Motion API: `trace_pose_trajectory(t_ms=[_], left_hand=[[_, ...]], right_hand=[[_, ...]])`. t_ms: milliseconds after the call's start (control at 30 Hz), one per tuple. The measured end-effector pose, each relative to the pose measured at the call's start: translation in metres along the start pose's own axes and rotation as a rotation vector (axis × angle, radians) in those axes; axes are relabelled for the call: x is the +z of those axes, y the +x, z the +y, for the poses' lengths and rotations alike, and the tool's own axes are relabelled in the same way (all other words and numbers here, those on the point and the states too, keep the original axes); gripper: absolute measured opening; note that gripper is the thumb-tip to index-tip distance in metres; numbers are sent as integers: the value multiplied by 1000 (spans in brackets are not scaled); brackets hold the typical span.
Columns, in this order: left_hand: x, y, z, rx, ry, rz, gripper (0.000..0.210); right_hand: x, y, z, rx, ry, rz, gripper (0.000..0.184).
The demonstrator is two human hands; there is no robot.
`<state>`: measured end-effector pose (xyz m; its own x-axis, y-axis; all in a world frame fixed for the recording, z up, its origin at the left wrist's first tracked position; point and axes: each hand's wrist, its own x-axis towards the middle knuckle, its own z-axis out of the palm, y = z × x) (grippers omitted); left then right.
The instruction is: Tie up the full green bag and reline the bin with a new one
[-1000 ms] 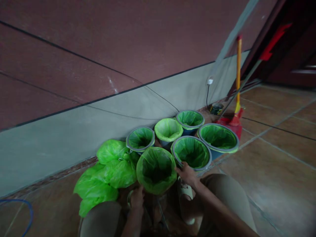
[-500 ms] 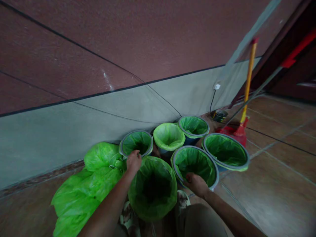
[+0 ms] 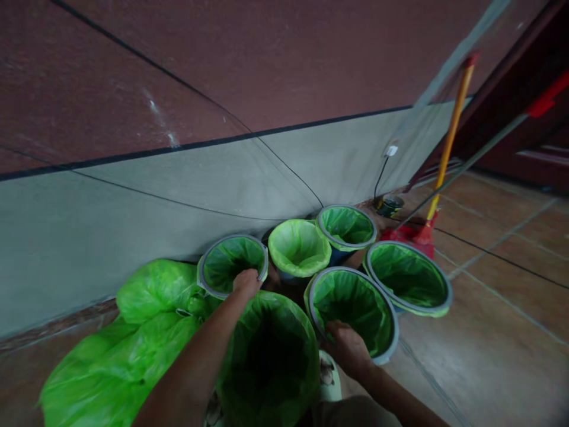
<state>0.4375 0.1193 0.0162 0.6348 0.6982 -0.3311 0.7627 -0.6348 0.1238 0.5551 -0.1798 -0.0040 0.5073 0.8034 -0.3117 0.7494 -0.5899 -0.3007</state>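
My left hand [image 3: 248, 283] is closed on the front right rim of a trash bin [image 3: 202, 276] with a grey ring and green liner. My right hand [image 3: 348, 348] has its fingers curled over the near left rim of another trash bin [image 3: 393, 308], also lined in green and ringed in grey. Between my forearms stands a green-lined trash bin [image 3: 311, 356] without a visible ring, its inside dark. Behind the hands is a small bin with a pale green liner [image 3: 299, 244]. Filled green garbage bags [image 3: 128, 350] lie beside my left arm.
Two more ringed, lined bins stand behind and right: one by the wall [image 3: 347, 226], one farther right [image 3: 444, 311]. A red dustpan [image 3: 411, 236] with a yellow handle stands beyond them. A dark can [image 3: 390, 206] sits by the wall. Cables run along the wall and floor.
The view has shifted, and the garbage bags and central bin appear larger. My left hand is now farther along the right side of its bin's rim. My right hand stays at its bin's rim.
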Motion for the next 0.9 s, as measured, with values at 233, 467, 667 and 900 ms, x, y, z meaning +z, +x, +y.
trace_pose_trajectory(t_ms=[233, 467, 667, 900], left_hand=[[-11, 0, 5, 168, 120, -77, 23], [-25, -1, 3, 213, 111, -67, 30], [-32, -6, -6, 168, 71, -52, 27], [-20, -23, 3, -26, 128, 98, 28]], right_hand=[[6, 5, -2, -19, -12, -56, 19], [-2, 0, 4, -59, 85, -122, 29], [2, -7, 10, -111, 218, -62, 24], [16, -10, 6, -25, 282, 31, 26]])
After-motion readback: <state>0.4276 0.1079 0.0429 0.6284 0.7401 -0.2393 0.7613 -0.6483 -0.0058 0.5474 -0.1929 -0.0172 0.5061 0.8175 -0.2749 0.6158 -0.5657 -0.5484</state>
